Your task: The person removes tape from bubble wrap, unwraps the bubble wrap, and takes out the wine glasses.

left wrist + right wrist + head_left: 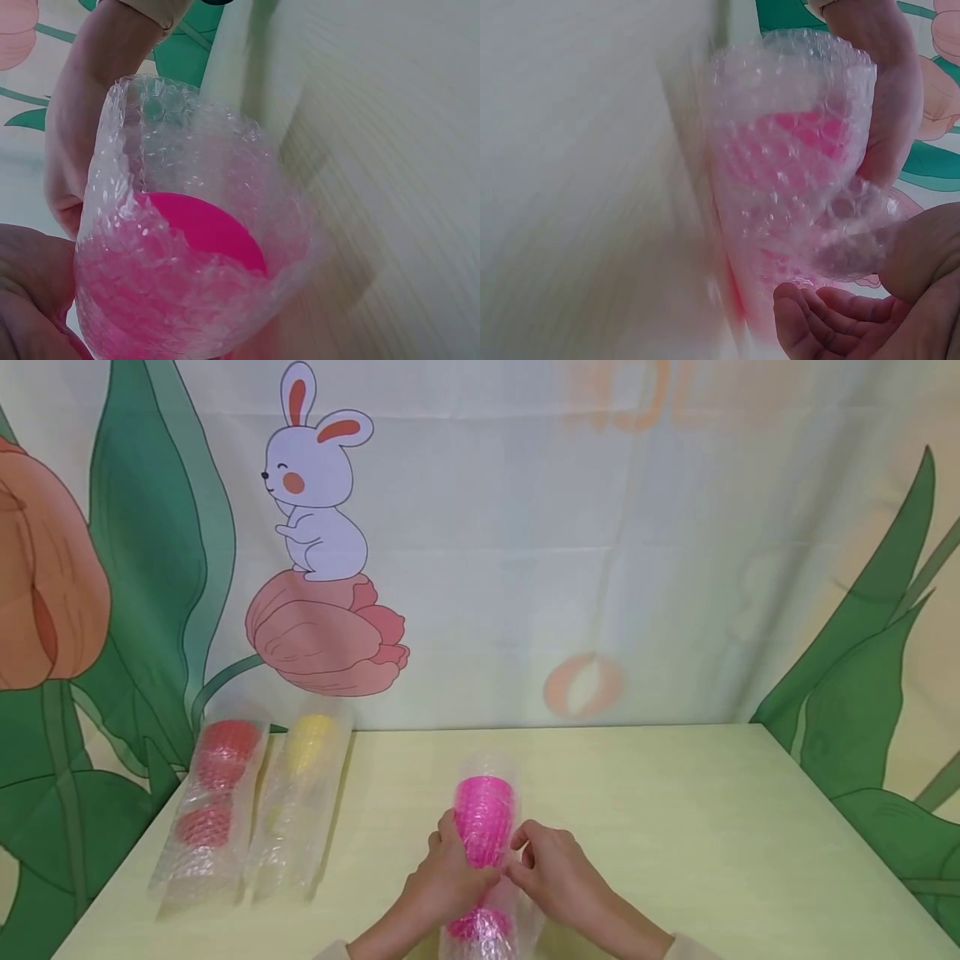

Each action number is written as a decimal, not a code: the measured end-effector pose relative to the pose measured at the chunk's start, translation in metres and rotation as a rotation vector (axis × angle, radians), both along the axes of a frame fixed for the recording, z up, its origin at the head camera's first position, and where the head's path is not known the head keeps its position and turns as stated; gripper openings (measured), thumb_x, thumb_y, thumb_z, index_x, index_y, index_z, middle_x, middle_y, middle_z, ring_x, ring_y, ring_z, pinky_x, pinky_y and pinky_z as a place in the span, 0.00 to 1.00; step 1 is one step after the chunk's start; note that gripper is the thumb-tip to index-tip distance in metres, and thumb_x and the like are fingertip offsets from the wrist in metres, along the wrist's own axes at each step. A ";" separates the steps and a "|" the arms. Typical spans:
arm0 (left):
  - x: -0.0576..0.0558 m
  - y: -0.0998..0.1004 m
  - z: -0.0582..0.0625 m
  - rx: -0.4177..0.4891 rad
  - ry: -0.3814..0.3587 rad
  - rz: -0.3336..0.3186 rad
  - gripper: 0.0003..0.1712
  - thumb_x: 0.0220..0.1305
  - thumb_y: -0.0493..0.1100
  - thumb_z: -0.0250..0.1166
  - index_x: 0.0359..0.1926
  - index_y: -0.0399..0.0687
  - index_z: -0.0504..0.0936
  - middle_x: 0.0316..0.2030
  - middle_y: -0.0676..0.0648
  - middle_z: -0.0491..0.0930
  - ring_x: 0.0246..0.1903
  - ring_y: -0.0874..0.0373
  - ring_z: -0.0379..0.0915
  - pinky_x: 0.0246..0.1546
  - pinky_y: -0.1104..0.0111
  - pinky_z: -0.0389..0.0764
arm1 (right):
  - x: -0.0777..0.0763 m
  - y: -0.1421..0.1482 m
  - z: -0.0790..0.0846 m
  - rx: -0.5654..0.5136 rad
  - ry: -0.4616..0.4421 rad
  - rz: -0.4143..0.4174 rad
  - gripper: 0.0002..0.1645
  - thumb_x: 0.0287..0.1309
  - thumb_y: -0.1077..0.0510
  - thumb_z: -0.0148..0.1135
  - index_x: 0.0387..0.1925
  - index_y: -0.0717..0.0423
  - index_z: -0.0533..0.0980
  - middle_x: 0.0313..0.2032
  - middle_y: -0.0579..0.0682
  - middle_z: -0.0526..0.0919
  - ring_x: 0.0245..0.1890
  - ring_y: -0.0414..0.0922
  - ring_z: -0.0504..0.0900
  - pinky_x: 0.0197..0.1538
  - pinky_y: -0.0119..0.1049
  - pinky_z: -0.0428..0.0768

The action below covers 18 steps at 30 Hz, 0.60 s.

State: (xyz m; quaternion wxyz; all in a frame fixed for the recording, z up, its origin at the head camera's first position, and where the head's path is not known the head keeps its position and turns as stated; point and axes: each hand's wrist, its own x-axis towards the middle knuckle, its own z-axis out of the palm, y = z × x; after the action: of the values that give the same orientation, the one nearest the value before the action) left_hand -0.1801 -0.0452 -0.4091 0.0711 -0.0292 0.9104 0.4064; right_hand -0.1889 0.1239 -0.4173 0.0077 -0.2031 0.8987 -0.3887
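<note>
A bright pink object [483, 814], with two thick pink parts and a narrower stretch between them, lies lengthwise on the table inside clear bubble wrap [791, 79]. Its exact kind cannot be told through the wrap. My left hand [450, 872] grips the bundle from the left, thumb across the top near the middle. On the right side, my right hand [558, 868] pinches a loose edge of the wrap. The right wrist view shows that thumb [855, 251] behind a flap of wrap. In the left wrist view, a smooth pink end [206, 229] sits inside the wrap's open end.
At the table's left lie two more bubble-wrapped bundles: one with two red parts [225, 752], the other with a yellow part [311, 743]. Behind the pale yellow table [675, 802] hangs a cloth backdrop [480, 527] printed with a rabbit and tulips.
</note>
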 end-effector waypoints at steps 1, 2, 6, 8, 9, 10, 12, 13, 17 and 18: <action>0.000 0.000 0.000 -0.005 0.009 -0.005 0.57 0.56 0.45 0.76 0.75 0.32 0.50 0.58 0.29 0.68 0.38 0.39 0.76 0.43 0.38 0.77 | -0.002 0.000 0.000 0.006 0.017 0.001 0.08 0.60 0.65 0.70 0.37 0.62 0.77 0.18 0.43 0.71 0.17 0.35 0.66 0.20 0.28 0.67; 0.000 0.001 -0.001 -0.009 0.016 -0.010 0.57 0.56 0.45 0.76 0.75 0.32 0.50 0.58 0.29 0.68 0.37 0.40 0.76 0.43 0.37 0.76 | -0.003 0.000 0.001 0.006 0.027 0.004 0.08 0.58 0.67 0.70 0.37 0.63 0.77 0.19 0.43 0.72 0.18 0.35 0.67 0.21 0.28 0.68; 0.001 0.001 0.000 -0.010 0.022 -0.023 0.57 0.55 0.45 0.75 0.75 0.32 0.49 0.61 0.27 0.66 0.36 0.40 0.76 0.43 0.37 0.76 | -0.006 -0.001 0.000 -0.002 0.044 0.009 0.08 0.53 0.72 0.67 0.34 0.63 0.76 0.22 0.44 0.72 0.21 0.36 0.68 0.23 0.27 0.69; 0.001 0.000 0.000 -0.011 0.027 -0.029 0.57 0.55 0.44 0.74 0.75 0.31 0.49 0.61 0.27 0.66 0.36 0.40 0.75 0.42 0.38 0.75 | -0.006 -0.002 -0.001 -0.010 0.056 0.007 0.08 0.52 0.73 0.64 0.32 0.61 0.76 0.22 0.44 0.73 0.21 0.36 0.68 0.23 0.27 0.68; 0.001 0.000 0.000 -0.012 0.028 -0.028 0.57 0.54 0.45 0.74 0.75 0.31 0.50 0.61 0.27 0.66 0.36 0.40 0.75 0.42 0.38 0.75 | -0.007 -0.003 -0.002 -0.010 0.068 0.005 0.07 0.52 0.72 0.64 0.31 0.61 0.76 0.22 0.44 0.73 0.20 0.35 0.67 0.22 0.27 0.68; 0.001 0.000 0.000 -0.016 0.033 -0.028 0.57 0.54 0.45 0.74 0.75 0.31 0.50 0.61 0.27 0.67 0.36 0.40 0.75 0.42 0.38 0.75 | -0.007 -0.003 -0.002 -0.012 0.078 0.002 0.06 0.53 0.72 0.64 0.30 0.60 0.76 0.21 0.43 0.74 0.20 0.35 0.68 0.22 0.27 0.68; 0.001 0.000 -0.001 -0.022 0.041 -0.030 0.56 0.55 0.46 0.74 0.75 0.31 0.51 0.60 0.27 0.67 0.36 0.40 0.76 0.43 0.37 0.75 | -0.008 -0.004 -0.002 -0.016 0.092 -0.004 0.06 0.57 0.70 0.65 0.29 0.59 0.77 0.21 0.42 0.75 0.19 0.34 0.68 0.21 0.27 0.69; 0.002 0.001 -0.001 -0.025 0.045 -0.031 0.56 0.55 0.46 0.73 0.74 0.31 0.51 0.60 0.28 0.67 0.36 0.40 0.76 0.43 0.37 0.75 | -0.009 -0.005 -0.002 -0.018 0.097 -0.006 0.06 0.58 0.69 0.66 0.28 0.59 0.78 0.21 0.42 0.76 0.18 0.34 0.69 0.21 0.27 0.70; 0.002 0.001 -0.003 -0.028 0.052 -0.036 0.55 0.56 0.47 0.72 0.75 0.31 0.51 0.60 0.28 0.67 0.36 0.40 0.77 0.43 0.37 0.75 | -0.010 -0.005 -0.002 -0.024 0.097 -0.005 0.07 0.60 0.67 0.70 0.28 0.59 0.79 0.22 0.43 0.80 0.19 0.34 0.71 0.21 0.28 0.73; 0.002 0.001 -0.003 -0.026 0.051 -0.036 0.55 0.56 0.47 0.72 0.75 0.32 0.51 0.60 0.28 0.67 0.36 0.40 0.77 0.43 0.37 0.75 | -0.010 -0.005 -0.002 -0.026 0.098 0.000 0.07 0.60 0.67 0.71 0.28 0.59 0.80 0.22 0.44 0.81 0.19 0.34 0.72 0.22 0.28 0.73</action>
State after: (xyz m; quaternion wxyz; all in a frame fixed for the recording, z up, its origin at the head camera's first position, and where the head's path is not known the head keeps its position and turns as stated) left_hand -0.1780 -0.0445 -0.4123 0.0546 -0.0034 0.9176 0.3936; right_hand -0.1990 0.1191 -0.4193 -0.0390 -0.2218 0.8929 -0.3899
